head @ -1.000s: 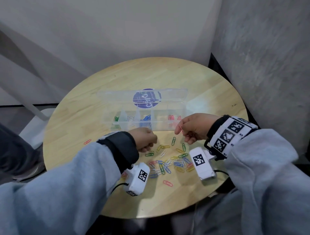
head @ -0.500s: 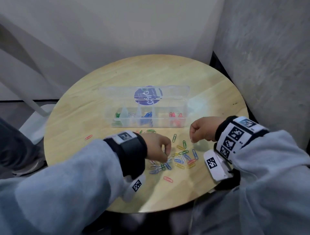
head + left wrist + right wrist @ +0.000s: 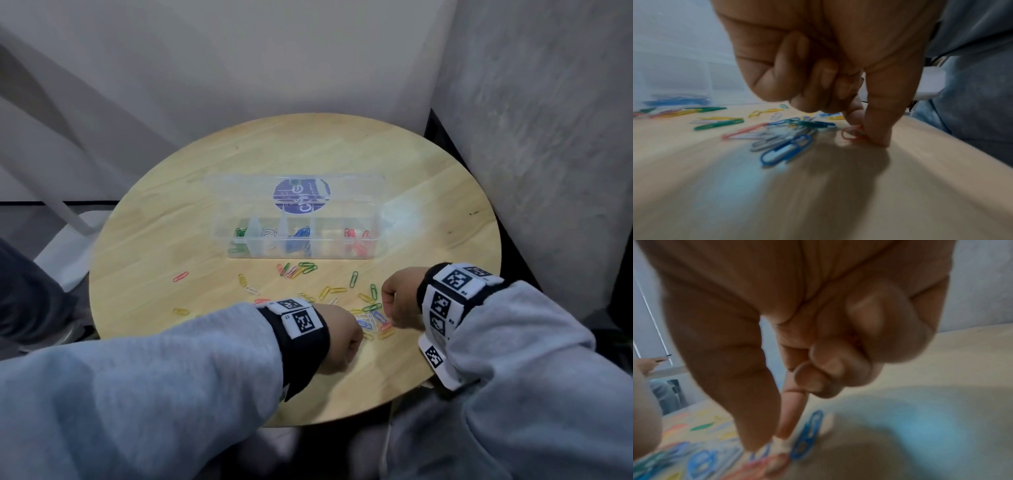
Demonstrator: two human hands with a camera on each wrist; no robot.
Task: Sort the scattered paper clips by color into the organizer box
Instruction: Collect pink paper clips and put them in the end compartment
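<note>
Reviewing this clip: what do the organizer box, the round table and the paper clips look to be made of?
Organizer box: clear, glossy plastic; the clips inside show through its walls. Table: pale wood, with visible grain and plank seams, smooth matte finish. Paper clips: likely wire under a coloured coating, judging by the solid bright colours; the core is not visible.

Pale matt wooden table (image 3: 342, 150), clear glossy plastic organizer box (image 3: 375, 219), smooth colour-coated paper clips (image 3: 306, 267).

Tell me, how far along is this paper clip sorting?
Early on. The organizer box already holds a few green, white, blue and red clips in separate compartments. The left hand pinches a red clip on the table; the right hand reaches into the pile. Dozens of clips still lie scattered.
</note>
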